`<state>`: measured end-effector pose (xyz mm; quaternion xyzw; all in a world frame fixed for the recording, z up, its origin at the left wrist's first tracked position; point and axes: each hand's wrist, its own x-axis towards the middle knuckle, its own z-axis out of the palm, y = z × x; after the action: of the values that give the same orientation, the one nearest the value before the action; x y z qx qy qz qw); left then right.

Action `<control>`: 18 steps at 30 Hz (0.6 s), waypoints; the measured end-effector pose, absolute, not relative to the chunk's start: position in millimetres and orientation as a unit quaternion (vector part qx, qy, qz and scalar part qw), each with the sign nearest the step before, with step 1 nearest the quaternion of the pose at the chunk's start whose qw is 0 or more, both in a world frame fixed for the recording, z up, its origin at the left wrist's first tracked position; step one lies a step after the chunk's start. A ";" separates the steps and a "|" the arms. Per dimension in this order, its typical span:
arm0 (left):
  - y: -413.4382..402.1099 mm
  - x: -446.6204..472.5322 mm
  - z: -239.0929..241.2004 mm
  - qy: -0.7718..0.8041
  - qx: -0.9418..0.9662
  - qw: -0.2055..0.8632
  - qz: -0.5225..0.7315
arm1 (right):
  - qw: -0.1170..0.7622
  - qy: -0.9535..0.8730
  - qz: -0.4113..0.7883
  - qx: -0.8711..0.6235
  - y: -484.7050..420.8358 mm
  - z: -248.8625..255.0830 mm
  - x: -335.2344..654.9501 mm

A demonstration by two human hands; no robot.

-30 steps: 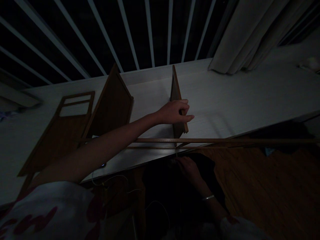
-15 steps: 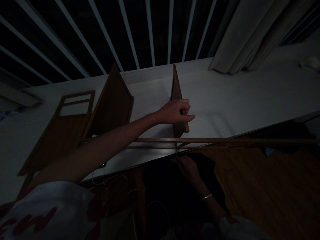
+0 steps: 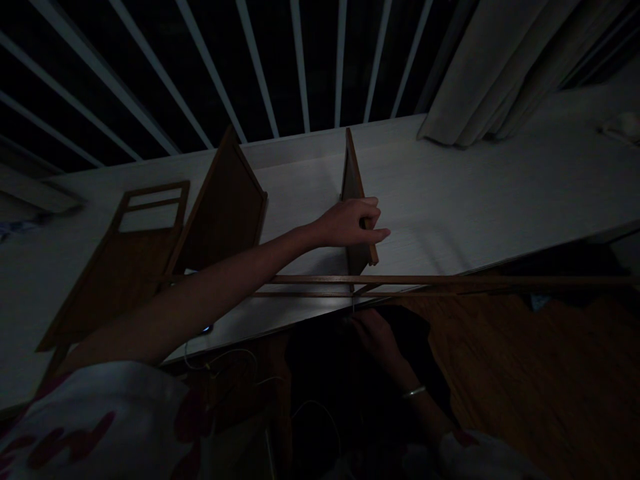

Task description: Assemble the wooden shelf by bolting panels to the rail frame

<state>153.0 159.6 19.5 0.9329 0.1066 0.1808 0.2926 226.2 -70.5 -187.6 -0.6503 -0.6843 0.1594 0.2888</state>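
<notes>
My left hand [image 3: 347,223] is closed over the near upper edge of a dark wooden panel [image 3: 353,175], which stands upright on the white ledge. A long wooden frame with two thin rails [image 3: 425,281] crosses in front, meeting the panel's lower near corner. Below that joint, my right hand [image 3: 375,333] pinches a tool with a thin pale shaft [image 3: 353,304], whose tip reaches up to the rails. Darkness hides the tool's other end. Left of my forearm, a second wooden panel [image 3: 225,200] also stands upright at the frame.
A wooden piece with a slatted opening [image 3: 120,267] lies on the white ledge [image 3: 500,193] at left. White bars [image 3: 303,67] and a curtain [image 3: 480,80] are behind. A lit device [image 3: 207,329] with a white cable [image 3: 235,353] is by the ledge's front edge. Wooden floor [image 3: 530,373] shows at right.
Hardly anything differs. My right hand has shifted very slightly upward at the tool; my left hand, the panels and the frame stay in place.
</notes>
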 end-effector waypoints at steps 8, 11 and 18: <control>158.8 152.9 21.9 0.115 0.933 0.294 0.172 | 0.303 -0.683 0.186 -0.639 -67.9 -182.5 227.6; 158.4 152.7 21.9 0.115 0.933 0.295 0.173 | 0.314 -0.680 0.195 -0.633 -68.0 -180.7 228.4; 159.6 152.9 20.0 0.104 0.932 0.299 0.177 | 0.320 -0.669 0.207 -0.638 -68.7 -178.5 228.1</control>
<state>152.9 159.6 20.0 0.9321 0.1041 0.1767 0.2986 228.1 -68.7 -178.5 -0.6382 -0.6689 0.2066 0.3203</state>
